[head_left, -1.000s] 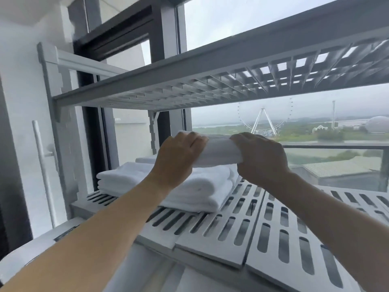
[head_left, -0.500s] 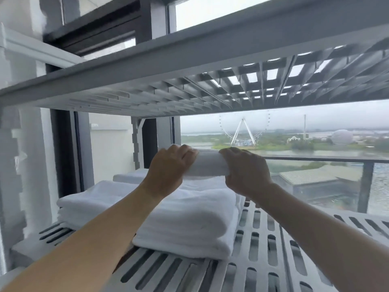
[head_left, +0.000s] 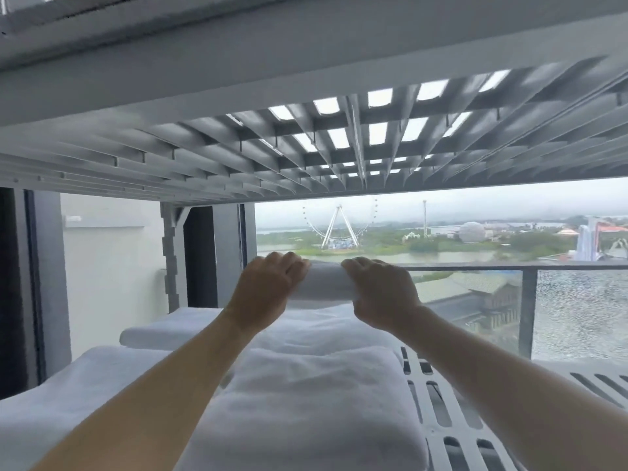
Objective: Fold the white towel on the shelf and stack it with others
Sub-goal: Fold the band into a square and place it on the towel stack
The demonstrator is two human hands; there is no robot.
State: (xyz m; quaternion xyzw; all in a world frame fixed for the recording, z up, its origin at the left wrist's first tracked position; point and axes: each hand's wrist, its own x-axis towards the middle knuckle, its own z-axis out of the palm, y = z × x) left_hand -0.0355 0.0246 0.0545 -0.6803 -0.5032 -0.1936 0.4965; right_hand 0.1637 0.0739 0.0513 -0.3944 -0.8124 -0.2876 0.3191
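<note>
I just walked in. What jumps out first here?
Two bare hands, left hand and right hand, grip a small white towel at mid-frame, above folded towels lying on a slotted shelf. Behind them, through the window, a Ferris wheel stands across the water.

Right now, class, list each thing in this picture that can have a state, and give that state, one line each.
Rolled white towel: held up off the stack, gripped at both ends.
Left hand: closed on the towel's left end.
Right hand: closed on its right end.
Stack of folded white towels: lying flat on the shelf.
Grey slatted shelf: bare on its right side.
</note>
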